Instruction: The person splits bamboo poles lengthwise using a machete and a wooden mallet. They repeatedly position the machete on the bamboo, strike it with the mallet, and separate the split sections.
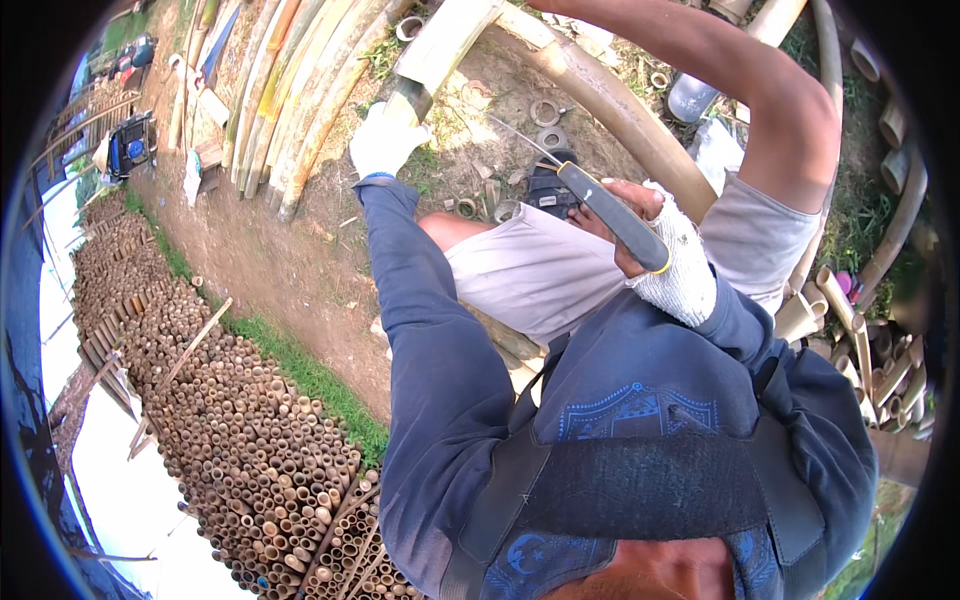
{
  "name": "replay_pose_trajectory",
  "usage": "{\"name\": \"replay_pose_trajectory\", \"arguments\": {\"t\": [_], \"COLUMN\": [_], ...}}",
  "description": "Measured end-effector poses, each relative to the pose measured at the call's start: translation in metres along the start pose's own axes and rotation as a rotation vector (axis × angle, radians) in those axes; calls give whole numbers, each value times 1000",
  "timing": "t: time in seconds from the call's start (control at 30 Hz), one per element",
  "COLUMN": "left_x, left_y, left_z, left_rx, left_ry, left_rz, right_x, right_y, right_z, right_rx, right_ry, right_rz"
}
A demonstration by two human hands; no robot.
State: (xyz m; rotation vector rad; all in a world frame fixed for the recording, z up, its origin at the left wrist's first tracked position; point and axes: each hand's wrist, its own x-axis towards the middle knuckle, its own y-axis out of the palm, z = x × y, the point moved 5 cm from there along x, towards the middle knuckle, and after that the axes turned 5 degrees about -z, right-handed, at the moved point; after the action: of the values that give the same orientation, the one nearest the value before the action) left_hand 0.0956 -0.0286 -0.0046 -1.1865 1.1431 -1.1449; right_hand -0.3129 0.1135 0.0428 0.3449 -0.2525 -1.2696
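Observation:
My left hand [388,143], in a white work glove, is closed around the dark lower end of a thick pale bamboo pole [447,45] at the top middle. A handsaw [610,212] with a grey and yellow handle is gripped in my right hand [672,245], whose glove leaves the fingertips bare. Its thin blade points up and left, apart from the bamboo in my left hand. Beneath the blade, short bamboo rings [545,112] lie on the dirt. A second thick bamboo pole [625,105] slants down to the right beyond the saw.
Several long bamboo poles [290,110] lie at the upper left. Many cut bamboo tubes [260,430] stand packed together along the left, beside a grass strip [310,375]. More cut pieces [890,375] are piled at the right. A blue and black machine [130,147] sits far left.

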Motion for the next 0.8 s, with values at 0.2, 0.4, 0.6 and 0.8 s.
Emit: {"name": "replay_pose_trajectory", "arguments": {"t": [0.2,0.4,0.6,0.8], "left_x": [-4,-17,1,10], "left_y": [10,3,10,22], "left_z": [7,-9,8,20], "left_rx": [-102,96,-100,-113], "left_ry": [-40,52,26,196], "left_rz": [-45,-27,150,160], "right_x": [131,88,51,51], "right_y": [73,45,7,21], "right_z": [-42,-38,-51,-38], "right_rx": [-579,-651,-402,-431], "right_ry": [-397,-354,-41,-103], "right_rz": [-20,25,53,-16]}}
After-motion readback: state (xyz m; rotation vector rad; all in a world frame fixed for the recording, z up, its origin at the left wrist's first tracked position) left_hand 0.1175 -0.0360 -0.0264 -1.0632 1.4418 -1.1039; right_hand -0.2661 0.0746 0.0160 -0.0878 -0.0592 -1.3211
